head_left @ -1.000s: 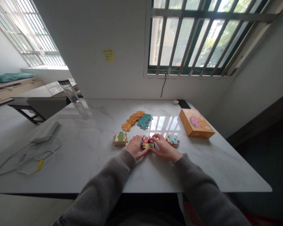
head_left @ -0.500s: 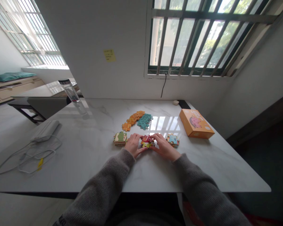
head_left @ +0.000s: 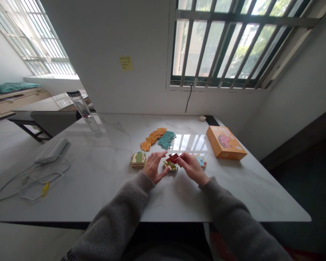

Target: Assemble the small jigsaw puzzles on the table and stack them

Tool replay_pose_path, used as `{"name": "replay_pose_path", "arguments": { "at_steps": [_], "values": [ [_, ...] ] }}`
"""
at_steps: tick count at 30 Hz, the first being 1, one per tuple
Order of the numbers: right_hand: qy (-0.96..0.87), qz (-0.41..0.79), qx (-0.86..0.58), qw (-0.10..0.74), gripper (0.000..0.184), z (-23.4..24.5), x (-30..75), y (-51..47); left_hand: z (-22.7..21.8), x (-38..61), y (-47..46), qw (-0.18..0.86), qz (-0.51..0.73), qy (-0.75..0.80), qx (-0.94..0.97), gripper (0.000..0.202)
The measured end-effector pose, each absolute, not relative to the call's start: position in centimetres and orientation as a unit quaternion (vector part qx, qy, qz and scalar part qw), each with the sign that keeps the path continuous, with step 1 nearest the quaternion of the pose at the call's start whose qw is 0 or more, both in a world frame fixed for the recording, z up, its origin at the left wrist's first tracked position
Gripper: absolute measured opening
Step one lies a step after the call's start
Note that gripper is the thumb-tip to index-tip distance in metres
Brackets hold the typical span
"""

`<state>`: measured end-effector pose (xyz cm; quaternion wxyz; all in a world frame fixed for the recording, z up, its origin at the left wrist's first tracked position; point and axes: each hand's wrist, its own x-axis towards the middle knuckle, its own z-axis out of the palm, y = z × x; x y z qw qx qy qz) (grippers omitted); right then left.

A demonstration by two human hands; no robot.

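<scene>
At the far left of the table (head_left: 97, 181) lies a white cable (head_left: 29, 179), and a bottle (head_left: 83, 108) stands behind it. Near the centre, a left stack (head_left: 138, 159) of puzzle pieces is just beside the left hand (head_left: 154, 166). This hand is open with the fingers spread. It holds nothing and rests against the middle stack (head_left: 170, 166). Just above that stack is a red piece (head_left: 173, 157), pinched at its edge by the thumb and fingers of the right hand (head_left: 191, 167). It seems the piece is being taken off the stack. The next move likely calls for a firm pinch and a steady stack. Further right are the right stack (head_left: 201, 160) and an orange box (head_left: 225, 142).
</scene>
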<state>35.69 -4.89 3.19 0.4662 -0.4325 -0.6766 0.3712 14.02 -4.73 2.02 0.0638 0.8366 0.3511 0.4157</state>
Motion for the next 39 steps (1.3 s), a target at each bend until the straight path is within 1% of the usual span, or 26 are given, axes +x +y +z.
{"name": "replay_pose_path", "arguments": {
  "at_steps": [3,7,13,15,17,18,19,21,23,26,30,31,35,39],
  "values": [
    [-0.609,0.435,-0.418,0.515,0.041,3.0,34.9,-5.2,2.3,14.0,-4.8,0.026,0.432,0.346,0.833,0.057],
    [-0.58,0.487,-0.397,0.518,0.041,3.0,34.0,-5.7,2.0,13.9,-4.7,-0.002,0.419,0.371,0.829,0.044],
    [-0.594,0.489,-0.38,0.513,0.033,2.9,33.9,-5.8,1.9,13.7,-4.5,-0.022,0.393,0.381,0.836,0.051],
    [-0.624,0.457,-0.374,0.512,0.036,3.1,34.3,-5.8,2.0,13.7,-4.6,-0.019,0.386,0.387,0.837,0.05],
    [-0.683,0.376,-0.371,0.505,0.045,3.6,35.0,-5.9,2.1,13.6,-4.6,-0.011,0.381,0.394,0.837,0.049],
    [-0.719,0.325,-0.368,0.492,0.047,3.8,35.4,-6.0,2.1,13.6,-4.6,-0.008,0.379,0.395,0.836,0.049],
    [-0.753,0.276,-0.362,0.475,0.045,4.0,35.9,-6.0,2.1,13.5,-4.6,-0.004,0.379,0.395,0.837,0.049],
    [-0.803,0.209,-0.347,0.437,0.037,4.4,36.6,-6.2,2.0,13.5,-4.6,0.007,0.377,0.387,0.841,0.05],
    [-0.827,0.181,-0.335,0.414,0.031,4.5,37.1,-6.3,1.9,13.5,-4.5,0.024,0.371,0.376,0.849,0.051],
    [-0.834,0.15,-0.342,0.406,0.033,4.3,37.9,-6.4,1.6,13.7,-4.6,0.057,0.357,0.367,0.857,0.052],
    [-0.813,0.106,-0.399,0.41,0.035,4.1,40.5,-5.8,1.0,14.0,-4.4,0.071,0.347,0.379,0.855,0.064],
    [-0.805,0.091,-0.419,0.409,0.034,3.9,41.6,-5.6,0.8,14.0,-4.3,0.066,0.342,0.382,0.856,0.062],
    [-0.79,0.048,-0.469,0.391,0.029,2.9,46.0,-4.8,0.2,14.0,-4.1,0.052,0.303,0.387,0.869,0.044],
    [-0.794,0.04,-0.485,0.363,0.023,1.8,48.7,-4.6,0.0,14.0,-4.0,0.069,0.278,0.4,0.871,0.039]
  ]
}}
